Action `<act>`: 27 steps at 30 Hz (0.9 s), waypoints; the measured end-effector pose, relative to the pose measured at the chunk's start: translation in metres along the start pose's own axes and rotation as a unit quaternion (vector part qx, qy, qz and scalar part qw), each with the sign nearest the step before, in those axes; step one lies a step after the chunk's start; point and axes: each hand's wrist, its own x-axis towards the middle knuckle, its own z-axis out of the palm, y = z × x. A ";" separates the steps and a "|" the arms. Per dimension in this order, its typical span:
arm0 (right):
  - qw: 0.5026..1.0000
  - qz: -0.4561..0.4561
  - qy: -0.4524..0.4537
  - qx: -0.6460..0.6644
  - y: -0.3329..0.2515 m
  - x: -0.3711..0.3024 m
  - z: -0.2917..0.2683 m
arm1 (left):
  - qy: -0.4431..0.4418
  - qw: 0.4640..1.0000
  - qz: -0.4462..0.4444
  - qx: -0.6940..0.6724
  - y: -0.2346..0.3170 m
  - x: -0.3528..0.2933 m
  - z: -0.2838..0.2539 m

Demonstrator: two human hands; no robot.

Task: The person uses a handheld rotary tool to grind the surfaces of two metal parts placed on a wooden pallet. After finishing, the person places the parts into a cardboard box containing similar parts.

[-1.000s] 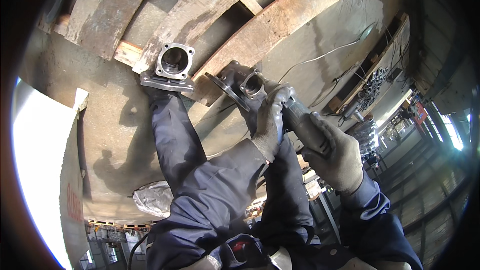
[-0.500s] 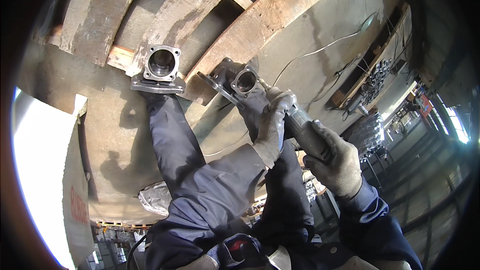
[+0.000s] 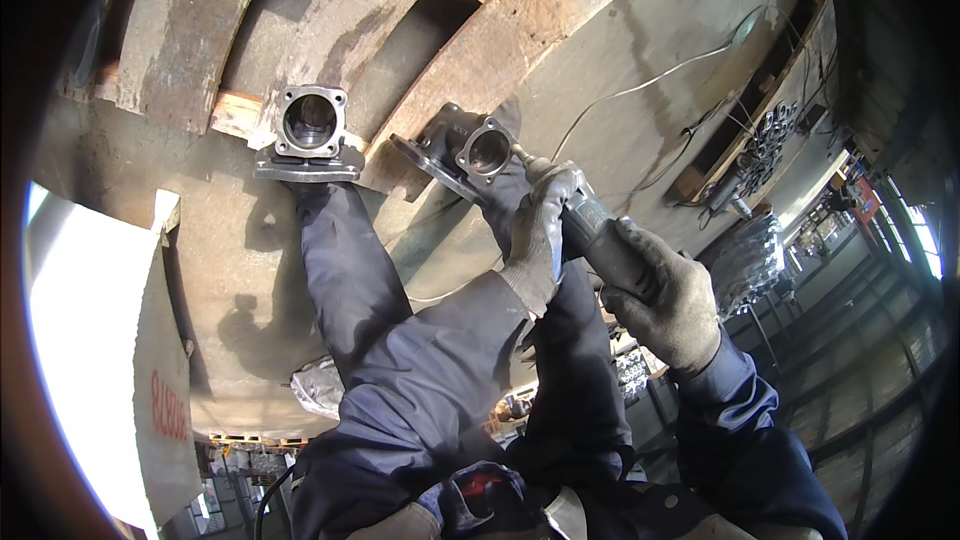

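Note:
Both gloved hands are wrapped round a grey-green die grinder (image 3: pixel 605 238). My left hand (image 3: pixel 548 212) grips its slim front end, while my right hand (image 3: pixel 670 300) is closed on the thick rear body. The grinder's tip points up and left, reaching the right rim of a dark metal casting (image 3: pixel 449 132) with a round bore and a square flange; whether it touches cannot be made out. That casting lies tilted at the pallet's edge. To its left, a second casting (image 3: pixel 315 122) of the same kind stands on its flange with its bore facing up.
A wooden pallet (image 3: pixel 540 15) spans the top. A thin cable (image 3: pixel 640 86) runs over the concrete floor to the right. Another board (image 3: pixel 760 130) there carries several small metal parts. A pale sheet or box side (image 3: pixel 152 360) stands at left, and a crumpled grey bag (image 3: pixel 318 385) lies behind my leg.
The view has shifted slightly. My hands still hold the grinder, and its tip now sits a little lower along the casting's right rim. The castings stay in place.

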 end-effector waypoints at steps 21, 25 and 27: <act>0.998 -0.012 -0.065 0.001 -0.010 -0.019 0.011 | 0.116 0.989 0.000 0.090 0.020 -0.062 0.012; 0.998 -0.022 -0.048 0.026 -0.006 -0.022 0.016 | 0.104 0.991 0.000 0.088 0.017 -0.061 0.005; 0.997 -0.005 -0.052 0.047 -0.001 -0.025 0.019 | 0.101 0.991 -0.006 0.086 0.014 -0.062 0.002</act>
